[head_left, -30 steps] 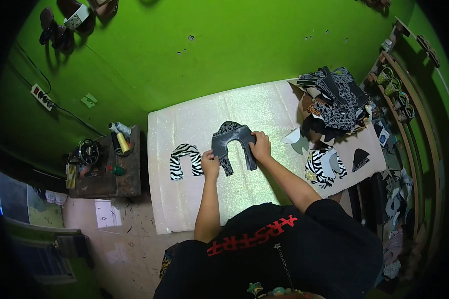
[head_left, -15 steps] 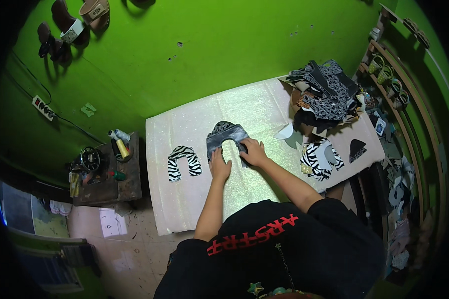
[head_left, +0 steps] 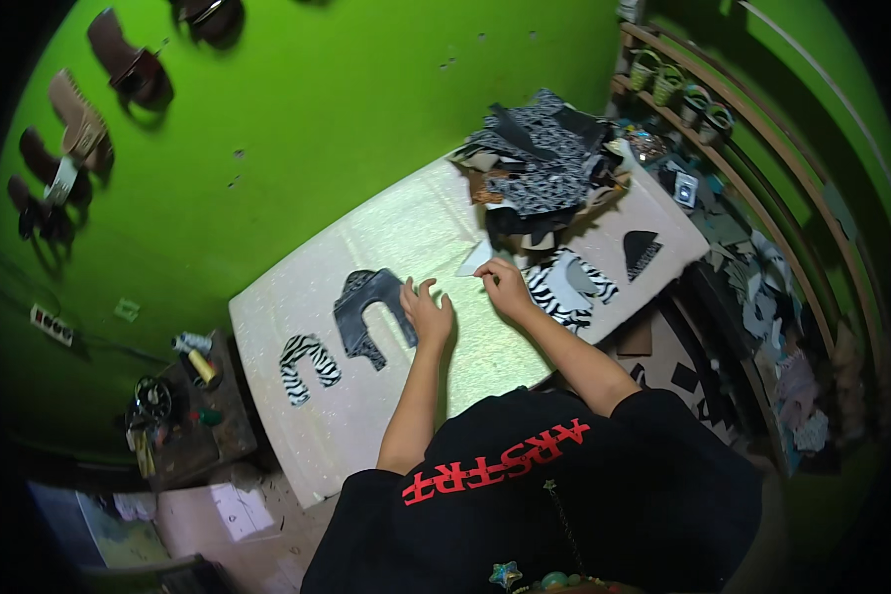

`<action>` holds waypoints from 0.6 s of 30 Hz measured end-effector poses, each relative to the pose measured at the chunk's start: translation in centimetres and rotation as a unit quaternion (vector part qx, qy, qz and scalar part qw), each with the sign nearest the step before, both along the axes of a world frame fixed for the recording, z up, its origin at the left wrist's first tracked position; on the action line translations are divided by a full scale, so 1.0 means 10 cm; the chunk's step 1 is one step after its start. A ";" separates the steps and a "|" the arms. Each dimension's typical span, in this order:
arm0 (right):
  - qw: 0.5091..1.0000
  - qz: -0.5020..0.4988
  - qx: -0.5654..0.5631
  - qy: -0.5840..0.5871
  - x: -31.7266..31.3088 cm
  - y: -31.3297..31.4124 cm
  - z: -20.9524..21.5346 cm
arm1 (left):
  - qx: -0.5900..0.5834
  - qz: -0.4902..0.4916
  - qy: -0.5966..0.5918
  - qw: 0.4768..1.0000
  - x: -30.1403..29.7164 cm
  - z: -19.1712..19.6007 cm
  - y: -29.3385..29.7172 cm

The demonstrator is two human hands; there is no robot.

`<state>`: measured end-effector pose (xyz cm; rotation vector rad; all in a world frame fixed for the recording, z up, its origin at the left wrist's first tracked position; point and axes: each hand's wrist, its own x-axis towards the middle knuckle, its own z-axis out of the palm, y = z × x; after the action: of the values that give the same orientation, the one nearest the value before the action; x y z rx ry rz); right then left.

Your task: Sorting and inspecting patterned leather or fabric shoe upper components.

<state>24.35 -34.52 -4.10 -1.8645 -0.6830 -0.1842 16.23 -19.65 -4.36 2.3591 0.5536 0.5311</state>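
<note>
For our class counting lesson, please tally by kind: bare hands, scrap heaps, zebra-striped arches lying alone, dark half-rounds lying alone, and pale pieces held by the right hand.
Bare hands (left hand, right hand): 2
Scrap heap: 1
Lone zebra-striped arch: 1
Lone dark half-round: 1
Pale piece in the right hand: 1
Total: 6

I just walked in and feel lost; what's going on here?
A person's right hand touches a pale piece at a table; whether it is gripped is unclear. The left hand, fingers parted, is beside a dark arch-shaped piece. A zebra-striped arch lies farther left, and a scrap pile sits beyond the right hand.
</note>
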 end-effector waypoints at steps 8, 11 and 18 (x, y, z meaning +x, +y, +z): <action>0.975 -0.213 0.031 -0.061 0.51 -1.26 0.05 | -0.022 -0.257 -0.085 0.962 0.63 -0.04 -1.24; 0.964 -0.262 0.003 -0.047 0.72 -1.81 -0.03 | -0.058 -0.373 -0.092 0.921 0.82 -0.06 -1.58; 0.895 -0.377 -0.228 0.065 1.01 -2.65 -0.23 | -0.230 -0.379 0.034 0.896 1.20 -0.10 -2.14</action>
<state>34.48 -61.05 -6.43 -2.5003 0.1489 -0.4184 28.22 -41.04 -5.36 1.9224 -0.2219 -0.0494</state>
